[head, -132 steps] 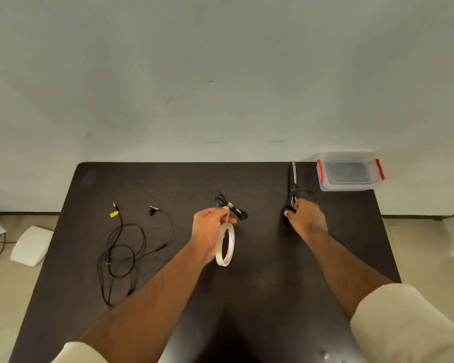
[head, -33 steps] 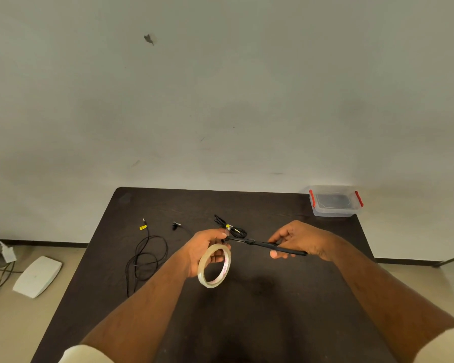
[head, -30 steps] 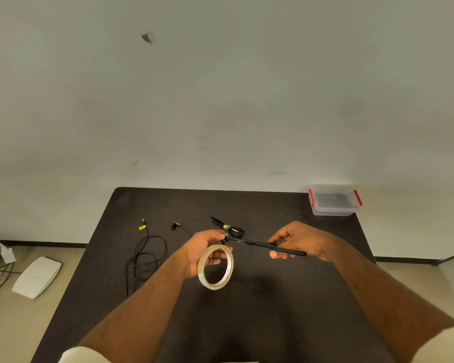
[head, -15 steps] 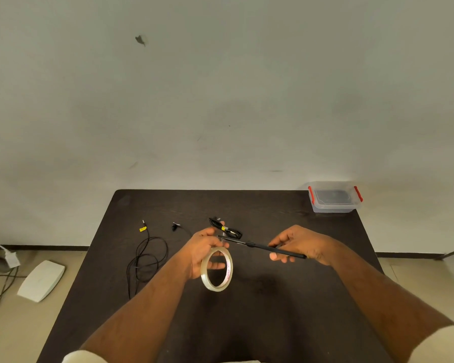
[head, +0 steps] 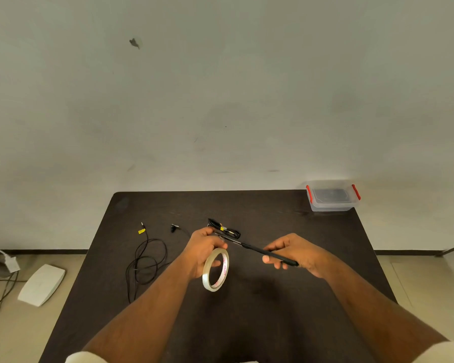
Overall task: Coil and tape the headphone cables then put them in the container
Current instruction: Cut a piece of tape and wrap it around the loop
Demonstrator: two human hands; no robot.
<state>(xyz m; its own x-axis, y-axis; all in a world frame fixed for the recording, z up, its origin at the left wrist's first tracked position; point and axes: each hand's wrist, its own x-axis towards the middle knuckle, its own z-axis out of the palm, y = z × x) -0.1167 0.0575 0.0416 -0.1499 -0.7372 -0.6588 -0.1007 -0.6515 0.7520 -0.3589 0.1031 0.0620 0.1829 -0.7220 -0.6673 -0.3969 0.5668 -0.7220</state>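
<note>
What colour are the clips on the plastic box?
Red. The container has a red clip at each end, showing clearly in the head view.

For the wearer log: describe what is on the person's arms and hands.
Both forearms are bare. A cream sleeve cuff shows at the bottom edge on the left arm and on the right arm. The left hand and right hand wear no gloves; no rings or watch show.

The left hand (head: pixel 203 251) hides the scissors' (head: pixel 257 250) blade tips – and any tape end there; both sleeves are cut off by the bottom edge; the container's (head: pixel 332 196) contents are indistinct.
</note>
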